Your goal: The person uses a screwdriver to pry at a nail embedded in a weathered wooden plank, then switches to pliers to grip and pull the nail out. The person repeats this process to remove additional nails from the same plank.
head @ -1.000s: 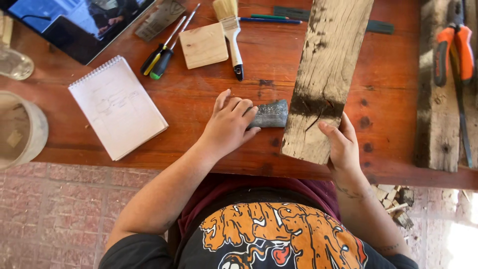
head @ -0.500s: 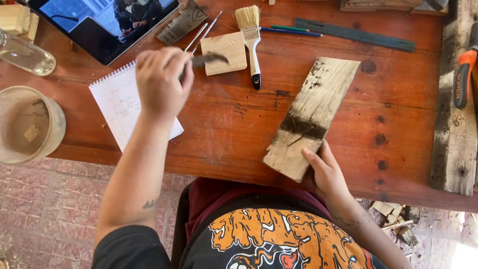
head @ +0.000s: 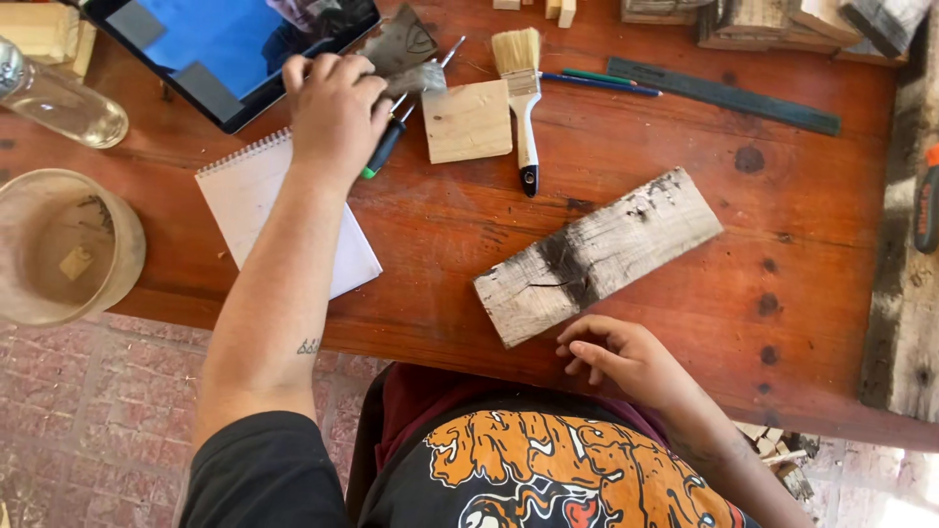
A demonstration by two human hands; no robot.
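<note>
Reaching toward eleven o'clock, the left hand (head: 333,112) has its fingers clenched on a grey sandpaper scrap (head: 419,78) above the screwdrivers (head: 391,137). With the right hand (head: 616,357) released just beside the weathered plank (head: 597,256), that plank could slide on the surface (head: 685,137) if bumped.

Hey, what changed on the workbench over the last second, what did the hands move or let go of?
The left hand carried the grey sandpaper piece from beside the weathered plank up toward the screwdrivers, and it is gripped there now. The right hand let the plank go; it now lies flat, turned more crosswise. The notepad, paintbrush and small wood block lie as before.
</note>
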